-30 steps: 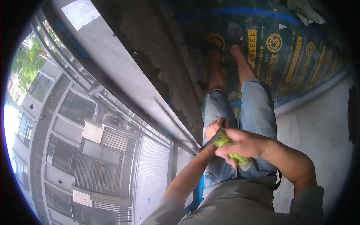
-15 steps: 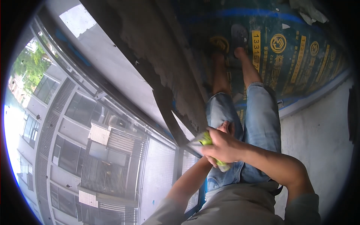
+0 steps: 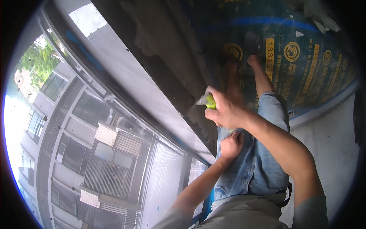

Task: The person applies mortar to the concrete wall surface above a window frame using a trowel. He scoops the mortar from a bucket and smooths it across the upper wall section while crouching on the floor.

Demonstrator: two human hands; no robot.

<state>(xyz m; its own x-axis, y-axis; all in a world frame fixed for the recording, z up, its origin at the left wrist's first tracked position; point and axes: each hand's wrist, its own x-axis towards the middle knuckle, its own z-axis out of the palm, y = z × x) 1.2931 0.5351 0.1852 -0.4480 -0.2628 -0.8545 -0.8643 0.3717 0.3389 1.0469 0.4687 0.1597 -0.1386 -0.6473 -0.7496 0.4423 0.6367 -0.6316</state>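
A putty knife (image 3: 210,101) with a yellow-green handle is in my right hand (image 3: 228,108), its fingers wrapped round the grip. Its pale blade points left and meets, or nearly meets, the dark grey, mortar-like surface (image 3: 167,80) along the ledge; contact is hard to make out. My left hand (image 3: 231,145) is closed just below the right, over my thigh. Whatever its curled fingers may hold is hidden. The handle's lower end shows between the two hands.
A pale ledge (image 3: 129,70) and a metal railing (image 3: 103,93) run along my left, with a building outside. Green printed floor sheeting (image 3: 282,76) lies under my feet. Crumpled grey material (image 3: 322,17) lies at the far right. A pale wall (image 3: 324,152) stands right.
My right hand has moved up and away from me with the putty knife, to the dark surface. My left hand, earlier partly behind the right, now shows apart below it.
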